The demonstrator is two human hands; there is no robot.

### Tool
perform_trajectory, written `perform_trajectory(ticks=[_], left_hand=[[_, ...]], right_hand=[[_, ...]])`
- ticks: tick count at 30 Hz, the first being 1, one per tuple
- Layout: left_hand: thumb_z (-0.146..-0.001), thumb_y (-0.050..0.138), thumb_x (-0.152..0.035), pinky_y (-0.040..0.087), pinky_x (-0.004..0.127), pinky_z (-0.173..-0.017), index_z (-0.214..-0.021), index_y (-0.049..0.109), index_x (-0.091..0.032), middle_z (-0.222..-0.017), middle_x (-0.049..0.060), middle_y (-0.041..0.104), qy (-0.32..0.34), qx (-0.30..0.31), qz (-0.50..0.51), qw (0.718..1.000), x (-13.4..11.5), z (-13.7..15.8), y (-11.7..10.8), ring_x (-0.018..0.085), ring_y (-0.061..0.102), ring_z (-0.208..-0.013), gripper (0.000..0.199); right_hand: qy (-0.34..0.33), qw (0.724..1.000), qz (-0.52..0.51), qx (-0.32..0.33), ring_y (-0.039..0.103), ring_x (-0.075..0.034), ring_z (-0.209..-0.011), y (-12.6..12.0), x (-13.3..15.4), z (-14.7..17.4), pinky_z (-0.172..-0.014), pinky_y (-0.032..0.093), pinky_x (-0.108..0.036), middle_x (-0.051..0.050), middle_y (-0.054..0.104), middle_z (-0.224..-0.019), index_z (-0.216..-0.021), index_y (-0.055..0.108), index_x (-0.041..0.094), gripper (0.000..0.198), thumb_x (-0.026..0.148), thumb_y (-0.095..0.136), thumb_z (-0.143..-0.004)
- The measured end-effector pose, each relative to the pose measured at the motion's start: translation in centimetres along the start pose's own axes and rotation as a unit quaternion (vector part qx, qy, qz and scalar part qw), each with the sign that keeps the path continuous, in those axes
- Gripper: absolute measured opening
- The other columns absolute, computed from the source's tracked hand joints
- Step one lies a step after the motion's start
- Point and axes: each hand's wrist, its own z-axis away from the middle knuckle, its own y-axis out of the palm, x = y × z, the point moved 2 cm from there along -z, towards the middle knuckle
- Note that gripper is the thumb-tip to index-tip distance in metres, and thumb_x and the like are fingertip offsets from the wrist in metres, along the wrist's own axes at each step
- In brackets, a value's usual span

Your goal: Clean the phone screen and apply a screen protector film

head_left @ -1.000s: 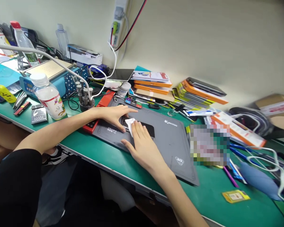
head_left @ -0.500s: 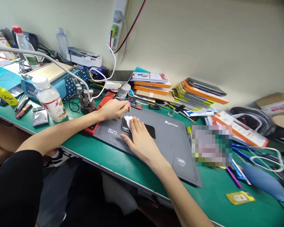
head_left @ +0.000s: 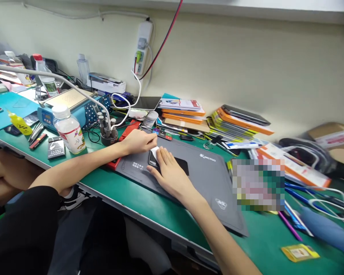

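Note:
A dark-screened phone lies flat on the grey work mat. My right hand rests over it, fingers stretched forward and thumb apart, pressing a white wipe against the glass near the phone's far left end. Just beyond that end is my left hand, its fingers curled in; what they hold, if anything, is hidden. Under my left wrist lies a red device, mostly covered. Close behind it stand a screwdriver holder and a small white jar.
Left on the green bench stand a bottle, a blue machine and a black box. Stacked boxes line the wall below a power strip. Cables, a purple stick and a yellow packet lie right. Another person's leg shows left.
The camera view has tilted up slightly, so the bench sits lower in the picture. My right hand remains on the wipe, with less of it showing; my left hand stays curled beside the phone.

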Motion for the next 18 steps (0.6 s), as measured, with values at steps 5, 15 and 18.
perform_trajectory(ticks=[5, 15, 18], left_hand=[[-0.107, 0.045, -0.031, 0.02, 0.034, -0.06, -0.095, 0.074, -0.022, -0.082, 0.006, 0.083, 0.001, 0.026, -0.015, 1.0, -0.5, 0.2, 0.0, 0.02, 0.072, -0.068, 0.033], [-0.098, 0.055, -0.029, 0.021, 0.035, -0.06, -0.077, 0.075, -0.02, -0.073, 0.008, 0.081, 0.008, 0.003, -0.025, 1.0, -0.4, 0.0, -0.1, 0.021, 0.072, -0.064, 0.031], [-0.096, 0.056, -0.031, 0.02, 0.035, -0.059, -0.07, 0.073, -0.021, -0.069, 0.009, 0.079, 0.012, -0.004, -0.016, 1.0, -0.3, 0.0, 0.2, 0.021, 0.071, -0.062, 0.033]], right_hand=[[-0.046, 0.997, 0.023, -0.049, 0.029, -0.041, -0.174, 1.6, 0.0, 4.6, -0.142, 0.027, -0.064, -0.028, 0.031, -0.185, -0.179, 0.032, 0.002, 0.108, 0.084, 0.03, -0.109], [0.003, 1.0, 0.003, 0.009, 0.025, -0.039, -0.175, -0.3, -0.3, 0.1, -0.143, 0.023, -0.06, -0.031, 0.027, -0.185, -0.174, 0.039, -0.004, 0.109, 0.082, 0.024, -0.111], [0.001, 1.0, 0.008, 0.004, 0.024, -0.04, -0.176, -0.3, 0.9, 1.6, -0.144, 0.022, -0.061, -0.032, 0.026, -0.184, -0.174, 0.036, -0.008, 0.114, 0.085, 0.023, -0.109]])
